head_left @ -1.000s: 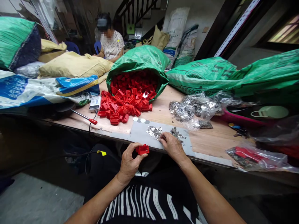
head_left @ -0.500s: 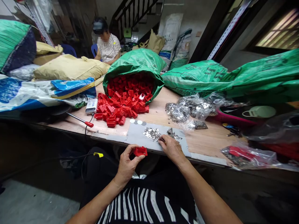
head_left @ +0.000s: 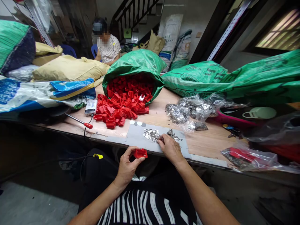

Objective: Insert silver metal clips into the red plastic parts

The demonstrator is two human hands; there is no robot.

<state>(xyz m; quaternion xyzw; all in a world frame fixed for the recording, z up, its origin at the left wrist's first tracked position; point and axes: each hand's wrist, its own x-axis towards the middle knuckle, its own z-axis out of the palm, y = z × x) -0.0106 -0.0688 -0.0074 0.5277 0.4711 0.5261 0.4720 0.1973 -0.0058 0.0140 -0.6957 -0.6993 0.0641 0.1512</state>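
Between thumb and fingers, my left hand (head_left: pixel 127 164) grips a small red plastic housing (head_left: pixel 141 153), its open side facing up, just off the table's front edge. My right hand (head_left: pixel 170 147) is over the grey mat (head_left: pixel 136 137), fingertips pinched together at the right side of a pile of shiny flat metal pieces (head_left: pixel 151 135). Whatever lies between those fingertips is too small to make out. Beyond the right hand is a second pile of small metal parts (head_left: pixel 172 133).
Many red housings (head_left: pixel 117 107) spill from a green sack (head_left: pixel 138 61). Plastic bags of metal parts (head_left: pixel 185 109) lie to the right, near a pale cup (head_left: pixel 260 112). A red-tipped lever (head_left: pixel 79 121) and a white device (head_left: pixel 91 107) are at left. Across the table sits another person (head_left: pixel 107 47).
My right hand has shifted very slightly left along the metal pile, fingers still pinched. My left hand keeps its hold on the red housing, almost in place.
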